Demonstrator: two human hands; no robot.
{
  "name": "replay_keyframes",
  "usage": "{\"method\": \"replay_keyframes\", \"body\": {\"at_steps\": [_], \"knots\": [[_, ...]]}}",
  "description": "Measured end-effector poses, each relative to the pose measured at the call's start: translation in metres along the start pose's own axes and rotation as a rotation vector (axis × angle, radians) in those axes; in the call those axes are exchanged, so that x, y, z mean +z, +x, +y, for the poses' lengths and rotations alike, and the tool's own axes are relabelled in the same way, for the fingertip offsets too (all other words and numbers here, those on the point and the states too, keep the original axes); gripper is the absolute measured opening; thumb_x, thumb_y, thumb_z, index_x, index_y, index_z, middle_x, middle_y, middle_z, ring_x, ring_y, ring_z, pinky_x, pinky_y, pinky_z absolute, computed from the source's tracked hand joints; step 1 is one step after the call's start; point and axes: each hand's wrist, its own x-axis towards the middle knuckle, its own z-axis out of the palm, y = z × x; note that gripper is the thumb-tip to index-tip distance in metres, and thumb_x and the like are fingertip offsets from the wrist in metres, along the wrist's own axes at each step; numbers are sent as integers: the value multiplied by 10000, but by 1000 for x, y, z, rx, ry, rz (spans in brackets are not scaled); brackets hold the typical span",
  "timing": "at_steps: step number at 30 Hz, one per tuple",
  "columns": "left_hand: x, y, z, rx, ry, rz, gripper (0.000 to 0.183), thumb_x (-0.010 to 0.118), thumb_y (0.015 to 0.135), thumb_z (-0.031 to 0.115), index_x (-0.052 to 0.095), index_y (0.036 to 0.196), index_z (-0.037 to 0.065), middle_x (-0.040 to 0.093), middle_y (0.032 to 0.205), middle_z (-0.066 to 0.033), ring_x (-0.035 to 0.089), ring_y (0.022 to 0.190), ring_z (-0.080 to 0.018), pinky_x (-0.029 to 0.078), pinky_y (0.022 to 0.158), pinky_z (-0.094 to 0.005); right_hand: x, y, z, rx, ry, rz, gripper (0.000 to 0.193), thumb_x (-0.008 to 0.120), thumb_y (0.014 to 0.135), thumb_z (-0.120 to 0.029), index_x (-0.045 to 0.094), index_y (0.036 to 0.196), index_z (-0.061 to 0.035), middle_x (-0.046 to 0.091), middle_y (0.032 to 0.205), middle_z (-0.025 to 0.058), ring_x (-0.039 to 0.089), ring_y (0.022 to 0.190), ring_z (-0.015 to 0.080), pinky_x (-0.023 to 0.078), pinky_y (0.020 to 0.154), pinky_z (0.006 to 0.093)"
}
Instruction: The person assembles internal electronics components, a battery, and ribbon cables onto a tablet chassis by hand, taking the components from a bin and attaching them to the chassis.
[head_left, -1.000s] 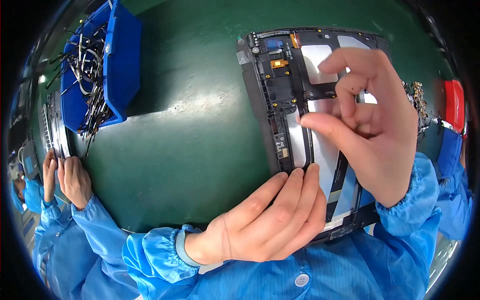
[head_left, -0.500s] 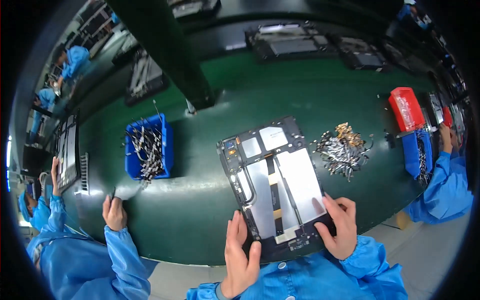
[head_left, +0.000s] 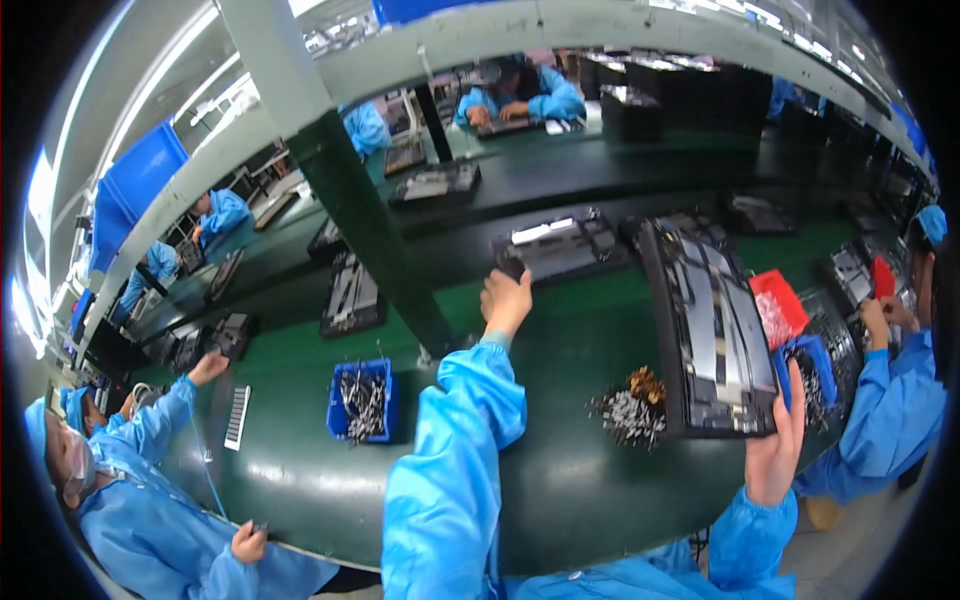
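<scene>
My right hand (head_left: 775,450) grips the lower right corner of an opened tablet (head_left: 715,335) with a black frame and silver battery panels. That tablet is tilted up off the bench, at the right. My left arm is stretched far forward. My left hand (head_left: 507,300) is closed at the near left corner of a second opened tablet (head_left: 565,243) lying by the far side of the bench; its fingertips are partly hidden. Below the raised tablet lies a pile of small metal parts (head_left: 625,420), silver and copper-coloured.
A blue bin (head_left: 391,400) of small cable-like parts stands left of my arm. At the right are a red bin (head_left: 780,308) and another blue bin (head_left: 815,362). A green post (head_left: 365,235) rises beyond the left bin. Co-workers in blue sit on both sides.
The tablet that lay flat before me is now lifted and tilted at the right in my right hand. My left hand has left it and reached forward to another tablet. The view has tipped up.
</scene>
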Motion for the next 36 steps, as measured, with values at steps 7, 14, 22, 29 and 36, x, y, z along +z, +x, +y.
{"method": "replay_keyframes", "body": {"at_steps": [7, 14, 22, 29, 36], "knots": [[58, 51, 23, -137, -33, 94, 674, 723, 774, 347, 455, 1243, -56, 581, 1154, -258, 542, 1097, -400, 446, 926, -463, -37, -8, -21, -54, -60, 174, 542, 445, 953, -78, 256, 1462, -83, 402, 1406, 190, 495, 1232, 268, 480, 980, 403], [75, 73, 38, -245, -1192, -488, 307, 725, 703, 106, 628, 956, -38, 659, 916, -158, 657, 822, -286, 536, 734, -425, -51, 7, -10, 4, -63, 186, 516, 445, 962, -79, 284, 1452, -82, 422, 1398, 175, 501, 1226, 252, 454, 1004, 389], [-27, -32, 39, -301, -1355, -287, 279, 656, 777, 51, 561, 1030, -18, 625, 937, -99, 618, 829, -203, 518, 717, -394, 1, 131, 29, 181, 35, -158, 462, 479, 955, -107, 387, 1403, -41, 492, 1354, 138, 489, 1233, 238, 391, 1038, 415], [-110, -248, -17, -336, -1347, -108, 589, 692, 783, 54, 398, 1293, 19, 545, 1189, -90, 544, 1059, -189, 428, 936, -310, 78, 248, 187, 391, -73, -292, 400, 545, 900, -42, 520, 1286, -142, 566, 1136, 109, 550, 1055, 233, 486, 820, 472], [-129, -381, -68, -502, -1432, 211, 620, 643, 808, -48, 326, 1332, 54, 538, 1177, -85, 540, 1052, -175, 437, 926, -299, 68, 291, 309, -39, -891, -487, 536, 651, 843, -112, 460, 1341, -61, 519, 1344, 115, 475, 1242, 320, 389, 1021, 376]]}}
